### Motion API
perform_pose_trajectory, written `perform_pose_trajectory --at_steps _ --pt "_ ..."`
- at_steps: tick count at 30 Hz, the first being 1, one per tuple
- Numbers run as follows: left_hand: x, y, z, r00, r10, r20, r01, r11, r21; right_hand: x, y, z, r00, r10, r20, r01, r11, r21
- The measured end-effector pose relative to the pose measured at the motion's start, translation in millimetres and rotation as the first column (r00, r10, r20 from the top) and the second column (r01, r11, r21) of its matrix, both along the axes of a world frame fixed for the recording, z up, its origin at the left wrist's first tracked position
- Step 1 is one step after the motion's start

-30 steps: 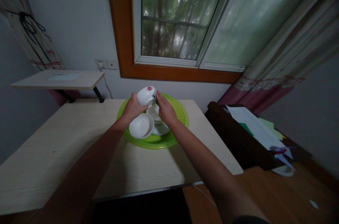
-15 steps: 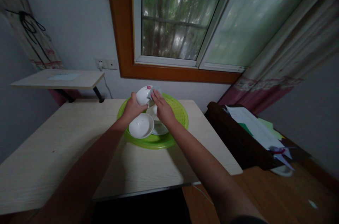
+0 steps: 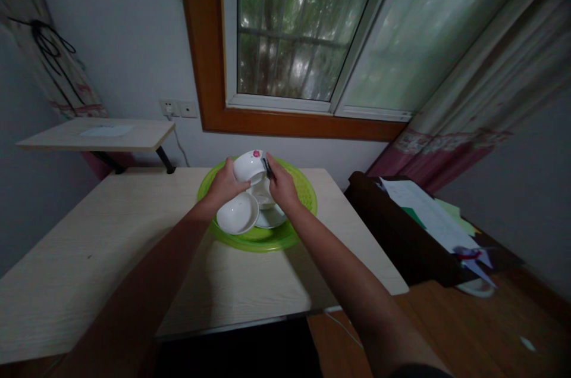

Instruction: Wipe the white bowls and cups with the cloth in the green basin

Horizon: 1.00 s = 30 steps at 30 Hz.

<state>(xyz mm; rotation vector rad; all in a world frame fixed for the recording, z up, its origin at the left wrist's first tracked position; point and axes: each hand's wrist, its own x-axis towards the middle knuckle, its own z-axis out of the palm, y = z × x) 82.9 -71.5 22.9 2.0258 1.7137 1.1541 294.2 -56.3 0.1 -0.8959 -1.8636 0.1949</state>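
Observation:
My left hand (image 3: 226,183) grips a white bowl (image 3: 248,167) with a pink flower on its outer side, tilted above a green plastic basin (image 3: 256,241). My right hand (image 3: 282,181) pinches a small grey cloth (image 3: 266,166) against the bowl's right edge; fingers cover much of the cloth. Below the hands, another white bowl (image 3: 238,213) lies in the basin at the left, its hollow facing up. More white dishware (image 3: 270,217) sits beside it, partly hidden by the right hand and the held bowl.
The basin stands on a pale wooden table (image 3: 178,283). A small raised shelf (image 3: 98,133) with a paper on it is at the back left. A window (image 3: 312,38) is behind. To the right, papers (image 3: 423,217) lie on a dark piece of furniture (image 3: 392,235).
The held bowl has shifted slightly right and turned. My right hand has gone from flat fingers over the bowl's outside to a pinch at its edge with the cloth.

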Motion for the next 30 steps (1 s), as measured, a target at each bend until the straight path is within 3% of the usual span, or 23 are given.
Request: perform_pose_trajectory --at_steps 8,13,17,21,24,30 --pt "-0.1 0.6 -6.1 0.988 -0.1 -0.115 0.106 0.993 0.051 -8.6 -17.0 18.0 0.973 0.106 0.204 -0.13 0.986 0.107" --pt "0.5 0.6 -6.8 0.985 -0.116 -0.129 0.126 0.99 0.069 -6.6 -13.7 16.8 0.994 0.064 0.094 -0.074 0.991 0.108" --pt "1.5 -3.4 -4.2 0.985 -0.122 -0.125 0.13 0.99 0.055 1.1 -2.7 11.0 0.995 0.001 -0.1 -0.001 1.0 -0.004" --pt "2.0 -8.2 -0.9 0.99 -0.115 -0.079 0.119 0.992 0.048 5.6 6.9 5.3 0.966 -0.028 -0.259 -0.014 0.987 -0.159" --pt "2.4 -10.5 0.9 0.995 -0.096 -0.017 0.097 0.994 0.046 6.2 8.4 2.2 0.963 -0.017 -0.27 -0.05 0.97 -0.237" --pt "0.5 -7.2 -1.1 0.994 -0.066 0.093 0.062 0.997 0.05 4.6 2.3 2.4 0.966 0.127 -0.226 -0.189 0.941 -0.279"
